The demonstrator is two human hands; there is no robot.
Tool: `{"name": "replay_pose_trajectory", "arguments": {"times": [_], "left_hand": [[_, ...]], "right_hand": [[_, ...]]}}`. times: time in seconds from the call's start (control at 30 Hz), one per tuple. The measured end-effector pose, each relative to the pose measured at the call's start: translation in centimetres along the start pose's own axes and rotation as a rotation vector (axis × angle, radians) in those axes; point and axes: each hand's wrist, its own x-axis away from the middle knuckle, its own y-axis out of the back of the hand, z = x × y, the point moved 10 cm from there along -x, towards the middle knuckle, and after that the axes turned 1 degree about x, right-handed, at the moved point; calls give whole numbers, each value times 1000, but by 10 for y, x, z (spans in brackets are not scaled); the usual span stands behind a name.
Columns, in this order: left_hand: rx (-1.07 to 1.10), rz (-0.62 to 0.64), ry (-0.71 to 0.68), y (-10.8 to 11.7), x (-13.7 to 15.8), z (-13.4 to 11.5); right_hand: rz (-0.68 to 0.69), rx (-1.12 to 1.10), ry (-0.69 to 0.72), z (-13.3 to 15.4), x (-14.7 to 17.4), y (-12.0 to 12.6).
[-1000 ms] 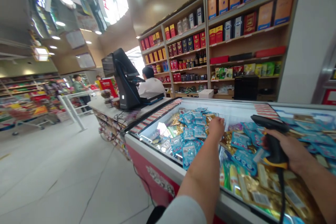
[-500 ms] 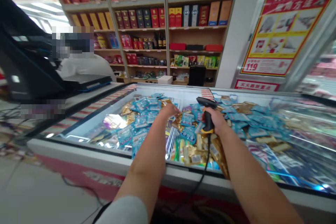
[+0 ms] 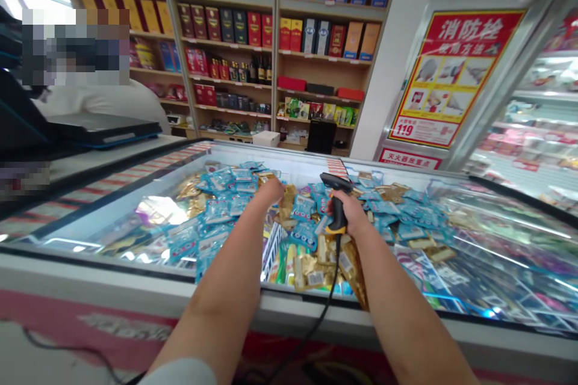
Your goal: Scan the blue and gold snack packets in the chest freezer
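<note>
Head view looks down over an open chest freezer in a shop, both bare arms stretched out over it. Right hand is wrapped tight around the grip of a black scanner with a yellow band at the base of its handle, fingers closed all the way round it. Scanner sits upright in the fist, its head tipped forward over the packets, and its black cable drops down from the handle, over the freezer's front edge and out of sight at the bottom.

Left hand reaches further in, down among the packets near the middle of the pile. It touches them, but the fingers are tucked away behind the hand, so I can't tell if it's pinching anything or just resting there.

Freezer is heaped with blue packets on the left and across the back, gold packets nearer the front, just below the scanner hand. A sliding glass lid covers the right part.

Behind it are wooden shelves full of boxed goods, and a red and yellow poster on the right. Far left, another person in a white top sits by a dark till.
</note>
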Motion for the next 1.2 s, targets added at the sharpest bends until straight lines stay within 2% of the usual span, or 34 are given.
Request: {"name": "replay_pose_trajectory", "arguments": {"times": [0.1,0.23,0.3,0.43,0.53,0.67,0.77,0.9,1.0,1.1,1.13,1.2], "left_hand": [[-34,-125,2,16,-4,-1],[39,-389,31,46,0,6],[80,-411,34,43,-1,12],[106,-103,36,-5,-11,20],[92,59,5,-31,-8,16],[69,233,-113,-52,2,0],[55,241,-106,-50,2,-1],[-44,136,-38,-25,-8,12],[-40,-54,28,5,-15,25],[212,-339,73,31,-13,35],[335,-405,85,34,-11,38],[618,-453,123,27,-8,41]], "right_hand": [[3,7,10,1,1,0],[6,16,22,4,4,-2],[4,23,17,4,5,-2],[9,23,13,3,4,-2],[14,15,9,0,1,-2],[21,19,17,0,0,-2],[19,26,18,1,1,-1],[27,17,21,0,-1,-1],[30,13,23,-2,-3,0],[25,10,25,-1,-3,-1],[26,10,28,1,-2,-2],[30,15,33,3,1,-4]]}}
